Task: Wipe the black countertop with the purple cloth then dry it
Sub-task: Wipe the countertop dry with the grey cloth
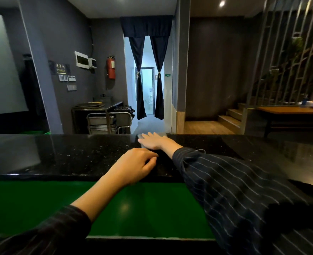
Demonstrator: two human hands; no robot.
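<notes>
R hand (153, 141) flat, fingers spread, pressing greyish cloth (142, 135) at far edge of black surface (69, 155). L hand (135, 165) curled, empty, nearer. Wipe/dry step unclear; next: sweep cloth sideways.

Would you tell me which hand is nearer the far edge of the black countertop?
Right. The right hand lies flat at the far edge of the black countertop; the left hand rests near the front edge.

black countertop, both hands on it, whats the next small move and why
Probably sweep the right hand back toward the near edge. It lies flat, palm down, far across the glossy black speckled stone countertop, apparently pressing something pale; whether that is the cloth cannot be told. The left hand rests curled at the near edge, seemingly bracing.
</notes>
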